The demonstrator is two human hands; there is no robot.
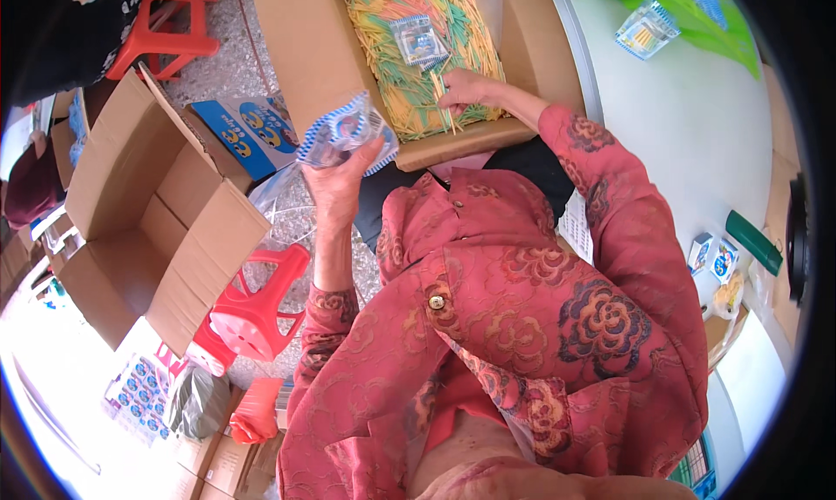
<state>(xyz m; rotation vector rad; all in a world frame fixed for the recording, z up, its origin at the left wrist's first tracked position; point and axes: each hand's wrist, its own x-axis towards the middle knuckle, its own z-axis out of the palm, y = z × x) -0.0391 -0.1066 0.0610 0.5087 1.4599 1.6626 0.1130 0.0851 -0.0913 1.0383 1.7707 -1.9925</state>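
My left hand (334, 180) is closed round a clear plastic packet (347, 133) with blue-and-white striped edges, held up beside the cardboard box. What is inside the packet is hard to make out. My right hand (470, 91) reaches over the box's near right part, its fingers pinched on a few thin sticks (439, 93). Below it, a deep pile of thin coloured sticks (392, 87) in yellow, green and orange fills the open cardboard box (540, 56). Another striped packet (418, 40) lies on top of the pile.
An empty carton (165, 213) stands open at left, beside a blue printed box (248, 134). Red plastic stools (261, 313) stand on the speckled floor. On the white table (697, 143) at right are a filled packet (646, 28), a green basket (740, 39) and a dark green object (752, 242).
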